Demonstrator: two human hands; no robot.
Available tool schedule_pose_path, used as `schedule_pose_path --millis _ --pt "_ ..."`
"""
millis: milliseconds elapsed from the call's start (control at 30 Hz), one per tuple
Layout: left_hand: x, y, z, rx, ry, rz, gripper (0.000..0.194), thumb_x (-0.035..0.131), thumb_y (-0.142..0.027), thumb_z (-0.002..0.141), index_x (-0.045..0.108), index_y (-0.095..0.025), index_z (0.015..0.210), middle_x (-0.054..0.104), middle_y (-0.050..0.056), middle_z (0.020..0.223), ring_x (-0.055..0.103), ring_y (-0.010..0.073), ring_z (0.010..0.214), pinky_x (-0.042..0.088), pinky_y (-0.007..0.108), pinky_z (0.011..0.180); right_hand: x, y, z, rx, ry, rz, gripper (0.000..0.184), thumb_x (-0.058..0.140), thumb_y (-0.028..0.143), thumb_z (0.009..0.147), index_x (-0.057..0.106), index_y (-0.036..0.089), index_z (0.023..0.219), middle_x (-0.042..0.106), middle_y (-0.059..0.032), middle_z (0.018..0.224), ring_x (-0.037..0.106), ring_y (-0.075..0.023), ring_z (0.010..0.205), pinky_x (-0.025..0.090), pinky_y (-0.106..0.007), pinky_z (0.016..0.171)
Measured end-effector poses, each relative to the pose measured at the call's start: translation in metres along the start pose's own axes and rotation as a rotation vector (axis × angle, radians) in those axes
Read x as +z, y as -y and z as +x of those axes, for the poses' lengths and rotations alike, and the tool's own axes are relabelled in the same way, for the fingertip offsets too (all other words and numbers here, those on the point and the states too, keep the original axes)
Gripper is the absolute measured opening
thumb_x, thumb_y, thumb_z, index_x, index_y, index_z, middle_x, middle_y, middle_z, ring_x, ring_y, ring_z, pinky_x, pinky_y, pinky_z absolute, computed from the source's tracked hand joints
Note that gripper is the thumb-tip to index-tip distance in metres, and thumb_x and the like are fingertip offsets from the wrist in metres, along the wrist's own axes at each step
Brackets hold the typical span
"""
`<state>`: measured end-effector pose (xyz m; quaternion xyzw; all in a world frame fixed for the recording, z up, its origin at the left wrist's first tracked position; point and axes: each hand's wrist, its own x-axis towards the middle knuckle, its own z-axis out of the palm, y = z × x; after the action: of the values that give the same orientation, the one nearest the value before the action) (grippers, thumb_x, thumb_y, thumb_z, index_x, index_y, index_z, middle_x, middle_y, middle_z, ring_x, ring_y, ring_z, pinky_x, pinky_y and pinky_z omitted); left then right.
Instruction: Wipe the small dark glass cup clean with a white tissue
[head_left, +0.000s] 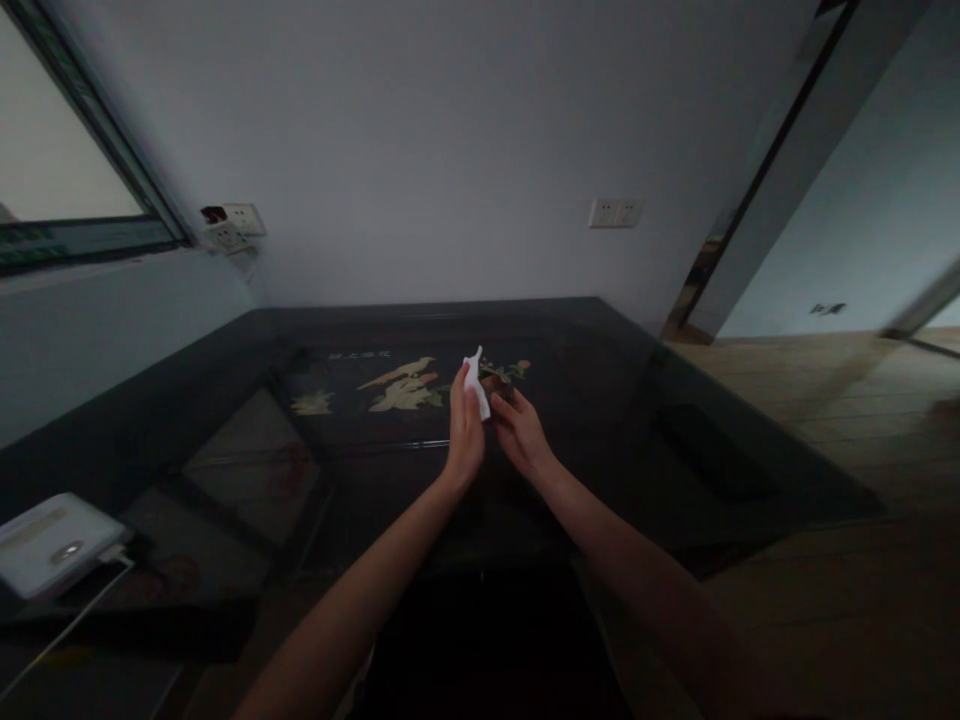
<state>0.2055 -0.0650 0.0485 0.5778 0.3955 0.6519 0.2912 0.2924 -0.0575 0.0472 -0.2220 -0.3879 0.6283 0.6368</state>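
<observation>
Both of my hands are close together above the middle of a dark glossy table (585, 480). My left hand (466, 430) is closed on a white tissue (475, 385), folded or crumpled, which stands up between thumb and fingers. My right hand (521, 428) grips a small dark brown object (498, 386) just right of the tissue. Its kind is hard to make out in the dim light. The tissue and the dark object are very near each other; whether they touch, I cannot tell.
A white box-shaped device (60, 545) with a cable (71, 625) lies at the table's left. A flat black object (712, 455) rests on the right side. Bird and flower decoration (405, 388) marks the tabletop. Behind stands a wall with sockets (615, 213).
</observation>
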Motion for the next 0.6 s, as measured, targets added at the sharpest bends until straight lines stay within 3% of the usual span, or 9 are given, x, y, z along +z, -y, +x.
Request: schedule_pose_path --millis 100,233,333,433,533,600 --pt "0.011 -0.005 -0.014 0.076 -0.032 0.059 0.059 0.033 -0.054 0.092 0.026 -0.025 0.143 0.022 0.009 0.153 0.019 0.0216 0.142 0.012 0.040 0.117 -0.001 0.003 0.000 -0.024 -0.024 0.016 0.039 0.078 0.034 0.062 0.065 0.024 0.098 0.068 -0.0015 0.105 0.062 -0.0206 0.102 0.048 -0.035 0.093" --pt "0.001 -0.008 -0.012 0.121 -0.055 0.016 0.058 0.039 -0.054 0.090 0.032 -0.025 0.141 0.028 0.008 0.151 0.022 0.0211 0.141 0.014 0.037 0.116 0.004 0.000 -0.003 -0.049 0.024 -0.027 0.043 0.079 0.031 0.061 0.064 0.026 0.101 0.067 -0.0012 0.109 0.060 -0.0215 0.108 0.046 -0.037 0.098" --pt "-0.009 -0.003 0.000 -0.006 -0.152 -0.165 0.052 0.042 -0.053 0.089 0.042 -0.026 0.134 0.041 0.006 0.144 0.033 0.0205 0.136 0.026 0.034 0.112 0.005 -0.005 -0.004 -0.088 0.043 -0.092 0.055 0.082 0.024 0.056 0.062 0.027 0.107 0.067 -0.0009 0.112 0.059 -0.0211 0.109 0.044 -0.038 0.101" --pt "-0.014 0.005 0.012 -0.218 -0.158 -0.410 0.043 0.050 -0.052 0.084 0.060 -0.020 0.110 0.065 0.007 0.112 0.059 0.0215 0.106 0.045 0.032 0.093 0.003 -0.008 -0.004 -0.094 0.070 -0.153 0.065 0.084 0.020 0.052 0.060 0.026 0.112 0.066 -0.0011 0.113 0.060 -0.0208 0.108 0.043 -0.038 0.102" --pt "-0.014 0.006 0.019 -0.371 -0.177 -0.595 0.036 0.059 -0.045 0.077 0.064 -0.015 0.096 0.069 0.005 0.093 0.065 0.0182 0.085 0.049 0.028 0.080 0.002 -0.009 -0.004 -0.087 0.108 -0.194 0.069 0.084 0.019 0.051 0.058 0.026 0.115 0.066 -0.0021 0.115 0.060 -0.0214 0.108 0.044 -0.039 0.101" --pt "-0.012 0.004 0.017 -0.403 -0.183 -0.615 0.037 0.059 -0.044 0.077 0.064 -0.014 0.097 0.069 0.006 0.094 0.065 0.0181 0.087 0.049 0.028 0.081 0.001 -0.008 -0.003 -0.099 0.103 -0.202 0.068 0.084 0.021 0.053 0.058 0.025 0.116 0.065 -0.0028 0.116 0.060 -0.0221 0.110 0.044 -0.040 0.101"
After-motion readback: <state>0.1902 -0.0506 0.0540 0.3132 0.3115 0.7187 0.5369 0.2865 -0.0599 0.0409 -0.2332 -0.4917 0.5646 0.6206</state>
